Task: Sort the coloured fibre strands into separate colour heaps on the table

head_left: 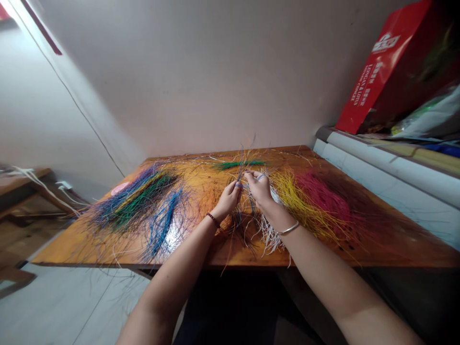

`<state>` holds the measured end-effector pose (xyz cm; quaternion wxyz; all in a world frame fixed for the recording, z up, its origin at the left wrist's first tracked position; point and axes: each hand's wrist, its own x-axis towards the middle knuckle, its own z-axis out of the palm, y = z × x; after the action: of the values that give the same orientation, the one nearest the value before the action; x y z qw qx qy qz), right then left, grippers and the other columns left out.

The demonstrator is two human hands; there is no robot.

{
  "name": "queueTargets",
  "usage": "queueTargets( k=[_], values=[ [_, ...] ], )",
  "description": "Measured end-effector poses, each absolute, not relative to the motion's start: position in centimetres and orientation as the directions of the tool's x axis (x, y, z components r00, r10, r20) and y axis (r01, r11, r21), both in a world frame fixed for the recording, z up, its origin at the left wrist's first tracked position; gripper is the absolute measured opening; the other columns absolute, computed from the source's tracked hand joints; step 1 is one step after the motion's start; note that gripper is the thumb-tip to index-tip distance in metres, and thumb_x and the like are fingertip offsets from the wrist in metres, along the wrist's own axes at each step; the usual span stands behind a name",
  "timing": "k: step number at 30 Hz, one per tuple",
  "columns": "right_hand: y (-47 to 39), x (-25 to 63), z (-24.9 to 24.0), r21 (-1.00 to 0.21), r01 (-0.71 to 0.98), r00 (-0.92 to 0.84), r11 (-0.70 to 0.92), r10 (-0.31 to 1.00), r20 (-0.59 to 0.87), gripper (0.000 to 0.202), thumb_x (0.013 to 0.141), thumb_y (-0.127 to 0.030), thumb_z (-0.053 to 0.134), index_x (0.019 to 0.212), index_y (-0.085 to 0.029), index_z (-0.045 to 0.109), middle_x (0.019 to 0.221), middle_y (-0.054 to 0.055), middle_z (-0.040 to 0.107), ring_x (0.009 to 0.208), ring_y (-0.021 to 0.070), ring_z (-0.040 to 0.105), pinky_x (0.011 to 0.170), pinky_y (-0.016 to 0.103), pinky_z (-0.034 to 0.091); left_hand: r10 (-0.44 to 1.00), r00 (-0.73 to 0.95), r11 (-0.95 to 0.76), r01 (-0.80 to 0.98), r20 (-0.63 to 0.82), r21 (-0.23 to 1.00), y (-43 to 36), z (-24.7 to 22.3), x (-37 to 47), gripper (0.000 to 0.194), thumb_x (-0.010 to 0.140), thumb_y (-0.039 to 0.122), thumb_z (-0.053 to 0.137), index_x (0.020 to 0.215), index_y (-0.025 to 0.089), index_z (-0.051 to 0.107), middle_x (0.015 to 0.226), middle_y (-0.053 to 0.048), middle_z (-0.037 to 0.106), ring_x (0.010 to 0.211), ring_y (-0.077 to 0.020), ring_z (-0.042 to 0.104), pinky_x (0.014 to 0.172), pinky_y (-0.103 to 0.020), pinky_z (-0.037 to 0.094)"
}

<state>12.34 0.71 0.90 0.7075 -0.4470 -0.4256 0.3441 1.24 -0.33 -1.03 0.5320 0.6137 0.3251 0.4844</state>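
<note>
My left hand (229,197) is closed round a thin bundle of strands (241,168) that fans upward above the fingers. Beside it, my right hand (259,186) pinches at the same bundle, its fingertips close to my left thumb. Blue bands show on fingers of both hands. Under my hands lie orange strands (212,203) and white strands (270,232). Yellow strands (304,203) and magenta strands (325,199) spread to the right. On the left are a blue bunch (166,223) and a mixed green, yellow and purple pile (138,199).
The wooden table (201,256) meets the wall at its back edge, with green strands (239,165) near there. A red box (383,62) stands at the upper right above white rolls (395,158). At the left is a wooden bench (25,187) with cables.
</note>
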Motion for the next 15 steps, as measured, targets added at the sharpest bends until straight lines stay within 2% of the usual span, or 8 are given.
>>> queueTargets(
  k=[7, 15],
  values=[
    [0.4, 12.2, 0.9, -0.902, -0.094, 0.363, 0.422, 0.858, 0.363, 0.019, 0.069, -0.033, 0.060, 0.073, -0.016, 0.068, 0.079, 0.008, 0.071, 0.078, 0.0192, 0.063, 0.071, 0.030, 0.047, 0.923, 0.349, -0.073, -0.253, 0.162, 0.965, -1.3, 0.0, 1.3, 0.036, 0.081, 0.051, 0.056, 0.074, 0.019, 0.040, 0.055, 0.008, 0.031, 0.041, -0.0044, 0.025, 0.038, -0.016, 0.018],
    [0.6, 12.2, 0.7, -0.882, -0.105, 0.348, 0.460, 0.848, 0.400, 0.023, 0.072, -0.035, 0.061, 0.076, -0.016, 0.073, 0.084, 0.008, 0.073, 0.084, 0.0206, 0.065, 0.078, 0.033, 0.047, 0.915, 0.375, -0.038, -0.287, 0.149, 0.957, -1.4, 0.1, 1.4, 0.037, 0.081, 0.050, 0.057, 0.073, 0.019, 0.038, 0.055, 0.008, 0.031, 0.041, -0.0036, 0.024, 0.038, -0.015, 0.017]
  ],
)
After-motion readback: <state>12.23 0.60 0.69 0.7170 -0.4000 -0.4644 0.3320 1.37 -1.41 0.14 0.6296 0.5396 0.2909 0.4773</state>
